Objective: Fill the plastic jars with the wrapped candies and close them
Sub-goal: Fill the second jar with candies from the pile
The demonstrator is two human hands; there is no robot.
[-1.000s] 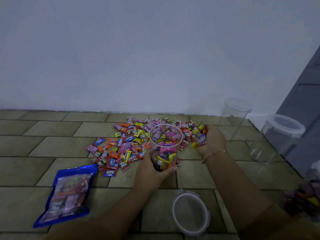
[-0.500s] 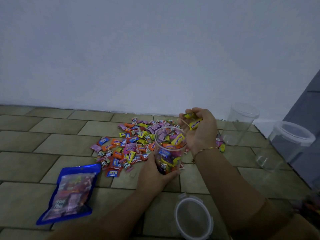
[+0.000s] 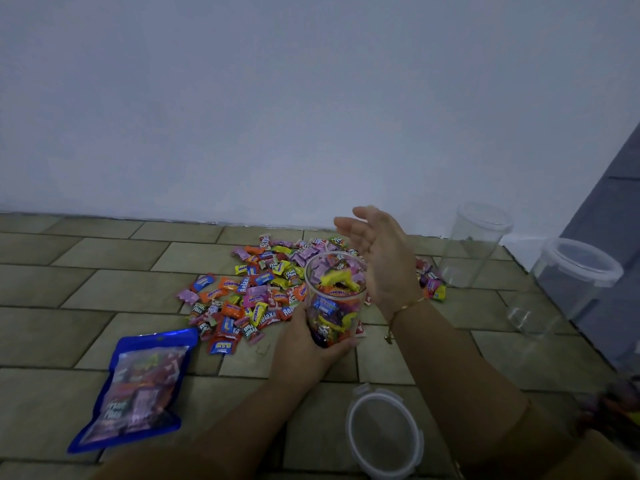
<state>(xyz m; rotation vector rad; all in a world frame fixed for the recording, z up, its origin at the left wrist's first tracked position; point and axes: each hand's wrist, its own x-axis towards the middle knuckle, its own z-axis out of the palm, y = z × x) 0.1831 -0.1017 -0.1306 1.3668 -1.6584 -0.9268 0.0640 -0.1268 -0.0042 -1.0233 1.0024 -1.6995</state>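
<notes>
We grip the nearly full plastic jar [image 3: 334,299] low in our left hand [image 3: 304,348] to steady it — our right hand [image 3: 381,261], fingers spread and empty, hovers beside its rim, the wrapped candies [image 3: 249,292] heaped just beyond.

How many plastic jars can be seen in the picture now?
3. One jar with candies is gripped by the left hand; one empty jar stands by the wall; another lidded jar lies right. More may be hidden offscreen.

I read "mentos" on an orange wrapper [image 3: 230,283], "Relaxa" on a red candy [image 3: 269,319] at the pile's six o'clock, and "Fruit Plus" on the blue bag [image 3: 135,386].
</notes>
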